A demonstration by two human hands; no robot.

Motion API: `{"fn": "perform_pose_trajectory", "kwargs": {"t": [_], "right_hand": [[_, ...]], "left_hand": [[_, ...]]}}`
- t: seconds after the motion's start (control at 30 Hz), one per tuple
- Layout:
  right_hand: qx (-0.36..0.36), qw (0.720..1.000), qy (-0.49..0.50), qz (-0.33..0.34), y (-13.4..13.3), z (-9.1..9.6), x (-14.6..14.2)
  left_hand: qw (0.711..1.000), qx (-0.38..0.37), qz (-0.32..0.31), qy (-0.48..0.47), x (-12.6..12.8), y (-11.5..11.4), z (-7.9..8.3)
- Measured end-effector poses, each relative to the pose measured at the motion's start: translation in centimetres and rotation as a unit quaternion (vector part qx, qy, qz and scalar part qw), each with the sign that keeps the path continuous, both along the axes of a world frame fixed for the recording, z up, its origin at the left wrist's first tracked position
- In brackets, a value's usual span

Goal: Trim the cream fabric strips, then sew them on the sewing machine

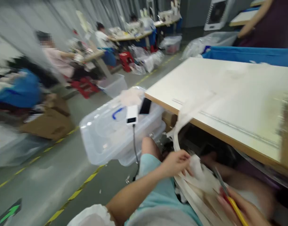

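My left hand (178, 163) is closed in a pinch on white fabric strips (195, 182) that lie across my lap, below the table edge. One strip (181, 119) runs up from my hand onto the white table (228, 91). At the lower right, my right hand (242, 207) grips a yellow-handled tool (230, 201) with a thin metal tip, resting over the same fabric. The picture is smeared by motion.
A clear plastic bin (106, 138) with a white device (132, 114) and a dark phone (145, 106) on its lid stands left of my knee. A blue bin (252, 55) lies beyond the table. Other people sit at tables in the background; one stands at the top right.
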State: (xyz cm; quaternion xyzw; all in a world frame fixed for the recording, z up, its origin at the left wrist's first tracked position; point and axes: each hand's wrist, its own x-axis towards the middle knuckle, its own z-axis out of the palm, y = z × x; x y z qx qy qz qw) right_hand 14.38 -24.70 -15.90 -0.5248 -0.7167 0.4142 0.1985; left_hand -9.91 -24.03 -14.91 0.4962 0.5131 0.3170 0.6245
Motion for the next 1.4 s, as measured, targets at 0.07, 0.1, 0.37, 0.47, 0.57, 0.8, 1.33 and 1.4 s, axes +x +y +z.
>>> {"fn": "perform_pose_trajectory", "kwargs": {"t": [0.07,0.1,0.37,0.47,0.57,0.8,1.33,1.4], "right_hand": [[-0.041,0.998,-0.007,0.036,-0.6,1.6,1.0],[-0.063,0.996,-0.003,0.057,-0.7,2.3,1.1],[-0.128,0.983,-0.016,0.131,1.8,3.8,-0.1],[-0.145,0.975,-0.028,0.165,2.5,3.5,-0.3],[-0.159,0.968,-0.036,0.192,2.9,3.1,-0.5],[-0.17,0.96,-0.047,0.217,2.8,2.8,-0.8],[-0.044,0.969,-0.156,0.186,1.8,3.9,-1.0],[-0.035,0.971,-0.16,0.175,1.6,3.7,-1.1]], "left_hand": [[0.989,-0.04,0.053,-0.13,0.6,0.0,1.7],[0.985,-0.058,0.054,-0.15,0.6,0.2,2.2],[0.981,-0.134,0.041,-0.13,0.1,0.0,2.2],[0.984,-0.127,0.044,-0.117,0.0,-0.3,2.4],[0.984,-0.133,0.054,-0.109,-0.2,-0.5,2.5],[0.982,-0.156,0.029,-0.105,-0.5,-0.8,2.4],[0.979,-0.164,0.013,-0.118,-0.6,-0.9,1.7],[0.98,-0.161,0.012,-0.119,-0.6,-0.9,1.7]]}}
